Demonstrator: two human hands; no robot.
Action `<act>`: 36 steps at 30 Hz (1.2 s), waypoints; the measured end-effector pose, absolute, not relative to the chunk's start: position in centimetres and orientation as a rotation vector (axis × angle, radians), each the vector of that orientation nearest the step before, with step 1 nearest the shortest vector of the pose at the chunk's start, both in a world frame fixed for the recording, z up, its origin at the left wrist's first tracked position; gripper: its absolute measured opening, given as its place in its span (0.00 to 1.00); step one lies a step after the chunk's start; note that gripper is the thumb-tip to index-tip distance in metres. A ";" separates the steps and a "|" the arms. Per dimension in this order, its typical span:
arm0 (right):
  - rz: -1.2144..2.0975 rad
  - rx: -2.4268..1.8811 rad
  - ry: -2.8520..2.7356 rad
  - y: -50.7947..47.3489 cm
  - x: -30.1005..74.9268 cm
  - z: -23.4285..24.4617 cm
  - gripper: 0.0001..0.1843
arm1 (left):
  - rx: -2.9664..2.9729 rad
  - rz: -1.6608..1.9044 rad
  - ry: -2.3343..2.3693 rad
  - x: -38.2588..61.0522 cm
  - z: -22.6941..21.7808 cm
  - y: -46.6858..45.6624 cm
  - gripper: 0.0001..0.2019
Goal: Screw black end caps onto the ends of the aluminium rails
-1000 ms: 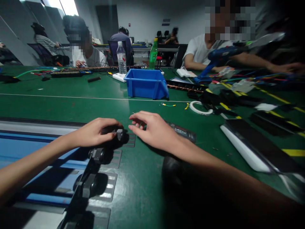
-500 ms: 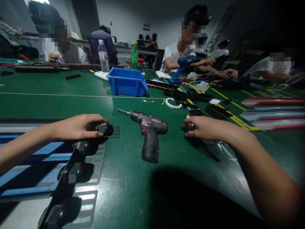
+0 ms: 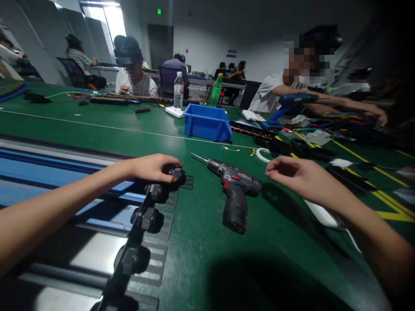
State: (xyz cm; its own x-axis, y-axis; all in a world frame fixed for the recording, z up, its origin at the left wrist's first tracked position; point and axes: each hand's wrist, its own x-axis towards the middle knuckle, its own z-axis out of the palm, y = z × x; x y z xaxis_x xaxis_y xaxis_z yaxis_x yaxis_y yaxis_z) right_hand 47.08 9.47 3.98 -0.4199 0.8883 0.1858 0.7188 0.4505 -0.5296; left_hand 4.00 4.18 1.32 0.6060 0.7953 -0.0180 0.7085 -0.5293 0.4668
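Observation:
My left hand (image 3: 155, 167) is closed around the farthest of several black knob-like fittings (image 3: 177, 173), which stand in a row along the end of blue and silver metal profiles (image 3: 106, 216). Slotted black plates (image 3: 157, 263) stick out beside these fittings. A black and red cordless drill (image 3: 236, 190) lies on its side between my hands, its long bit pointing away to the left. My right hand (image 3: 288, 170) hovers to the right of the drill, thumb and fingertips pinched together. Whatever is between those fingertips is too small to make out.
Beyond the drill stands a blue plastic bin (image 3: 207, 125), with a clear bottle (image 3: 178, 90) and a green bottle (image 3: 215, 91) behind it. Cable pieces and a white ring (image 3: 264, 154) lie at the right. Co-workers sit across the green table (image 3: 194, 259).
The view has turned left, so everything sits farther right. My right hand has lifted and come nearer the drill, its fingers pinched. My left hand stays on the same black fitting.

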 end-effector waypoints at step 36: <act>0.986 -1.004 -2.453 20.3 24.7 -1.2 0.23 | 2.285 0.238 1.386 4.2 1.4 3.9 0.27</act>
